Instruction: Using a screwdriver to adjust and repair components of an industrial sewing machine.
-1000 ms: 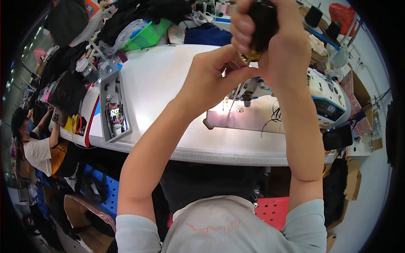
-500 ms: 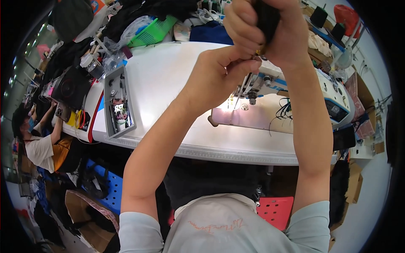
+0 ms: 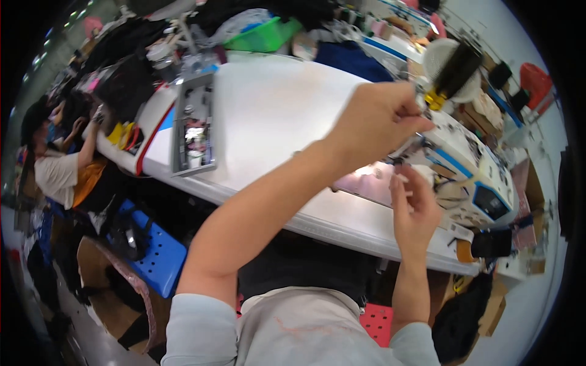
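Over the white table [image 3: 262,140], the right hand [image 3: 421,207] has quit the screwdriver [image 3: 458,70], its grip now too blurred to call, leaving the left hand [image 3: 375,125] pinching alone.

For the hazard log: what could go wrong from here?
The left hand seems to pinch the black-handled tool low down, so it might tip. The right hand is close by, beside the sewing machine, so a slip could jab it. The grey tray lies open near the table's front edge; a bump could spill its small parts.
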`<state>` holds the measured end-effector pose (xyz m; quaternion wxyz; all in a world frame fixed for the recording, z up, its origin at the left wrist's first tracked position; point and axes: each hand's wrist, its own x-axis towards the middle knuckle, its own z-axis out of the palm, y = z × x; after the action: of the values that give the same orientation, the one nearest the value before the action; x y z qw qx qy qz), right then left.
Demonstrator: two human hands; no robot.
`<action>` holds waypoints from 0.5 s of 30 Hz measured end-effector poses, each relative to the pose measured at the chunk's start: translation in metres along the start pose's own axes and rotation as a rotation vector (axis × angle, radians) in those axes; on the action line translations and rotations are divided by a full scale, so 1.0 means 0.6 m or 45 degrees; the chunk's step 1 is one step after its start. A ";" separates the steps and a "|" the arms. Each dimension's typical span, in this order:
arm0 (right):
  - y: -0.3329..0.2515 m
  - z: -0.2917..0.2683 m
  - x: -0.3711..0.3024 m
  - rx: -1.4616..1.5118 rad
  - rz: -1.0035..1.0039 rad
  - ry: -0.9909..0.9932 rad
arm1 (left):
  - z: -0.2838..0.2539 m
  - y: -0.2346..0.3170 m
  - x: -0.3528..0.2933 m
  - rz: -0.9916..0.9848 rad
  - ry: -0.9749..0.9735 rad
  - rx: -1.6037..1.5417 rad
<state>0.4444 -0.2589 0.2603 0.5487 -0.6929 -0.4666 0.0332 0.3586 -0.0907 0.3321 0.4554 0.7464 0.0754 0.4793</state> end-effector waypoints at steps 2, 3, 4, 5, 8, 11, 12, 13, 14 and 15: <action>0.045 0.034 -0.026 -0.117 0.077 -0.014 | 0.005 -0.009 0.003 0.113 0.043 0.075; 0.069 0.046 -0.032 -0.158 0.150 -0.035 | 0.009 -0.013 0.003 0.216 0.066 0.160; 0.097 0.058 -0.035 -0.167 0.099 0.020 | 0.025 -0.026 0.005 0.223 0.119 0.105; 0.112 0.051 -0.037 -0.105 0.039 0.031 | 0.049 -0.037 0.006 0.230 0.133 0.127; 0.185 0.042 -0.021 -0.069 0.077 0.104 | 0.091 -0.076 0.007 0.255 0.166 0.078; 0.179 0.071 -0.013 -0.029 0.090 0.171 | 0.078 -0.067 0.001 0.113 0.150 0.007; 0.186 0.086 -0.011 0.013 0.062 0.142 | 0.067 -0.063 -0.004 0.124 0.178 0.056; 0.195 0.098 -0.007 0.047 0.048 0.163 | 0.059 -0.060 -0.008 0.095 0.198 0.048; 0.182 0.106 -0.005 0.061 0.048 0.194 | 0.053 -0.053 -0.012 0.058 0.207 0.016; 0.171 0.113 -0.004 0.069 0.043 0.186 | 0.049 -0.048 -0.015 0.059 0.215 0.026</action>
<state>0.4679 -0.2073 0.1515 0.5992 -0.6862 -0.4125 0.0043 0.3865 -0.0969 0.3010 0.4286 0.7095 0.1011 0.5501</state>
